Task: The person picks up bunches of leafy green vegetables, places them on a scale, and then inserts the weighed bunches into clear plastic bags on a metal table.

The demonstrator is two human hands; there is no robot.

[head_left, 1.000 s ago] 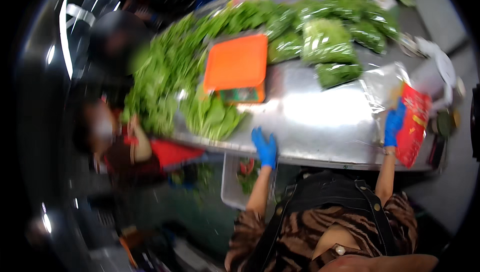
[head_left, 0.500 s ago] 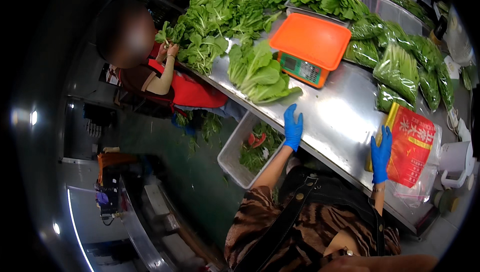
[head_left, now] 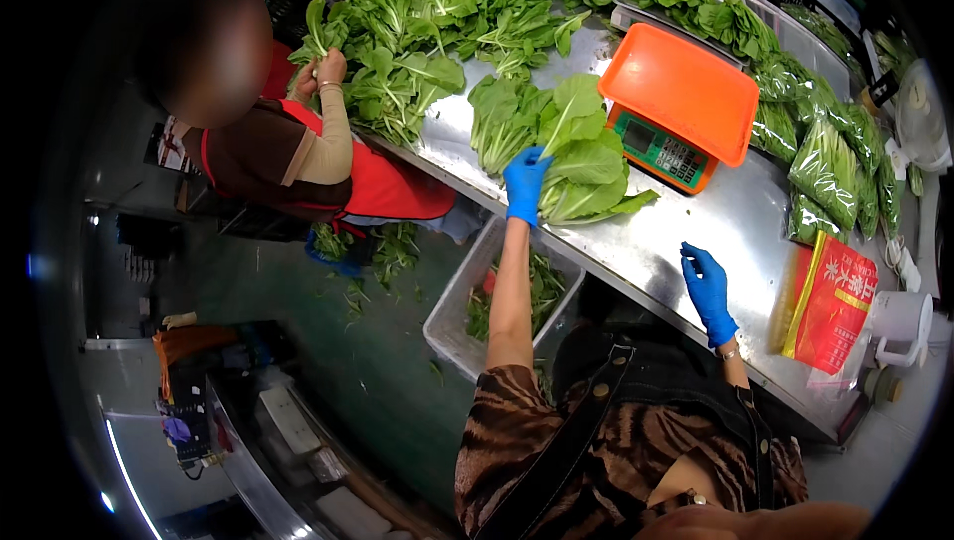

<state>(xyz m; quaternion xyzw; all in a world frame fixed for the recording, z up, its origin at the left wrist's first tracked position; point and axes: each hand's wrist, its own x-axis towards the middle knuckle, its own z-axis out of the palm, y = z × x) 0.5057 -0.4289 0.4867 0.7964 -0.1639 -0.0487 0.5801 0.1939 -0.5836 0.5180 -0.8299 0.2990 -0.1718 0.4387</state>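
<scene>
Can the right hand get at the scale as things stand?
Probably yes: the right hand looks open and empty, and no object shows between it and the scale.

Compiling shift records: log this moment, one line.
blue-gloved left hand: at green leafy bunch, grip unclear | blue-gloved right hand: open, over shiny metal table

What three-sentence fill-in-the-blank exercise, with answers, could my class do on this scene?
1. The blue-gloved left hand touches broad, loose leaves that are ____ in colour.
2. The square plastic pan atop the green-panelled digital scale is ____ in colour.
3. The shiny red-and-yellow plastic bag lies to the ____ of the blue-gloved right hand.
Missing words: green; orange; right.
</scene>
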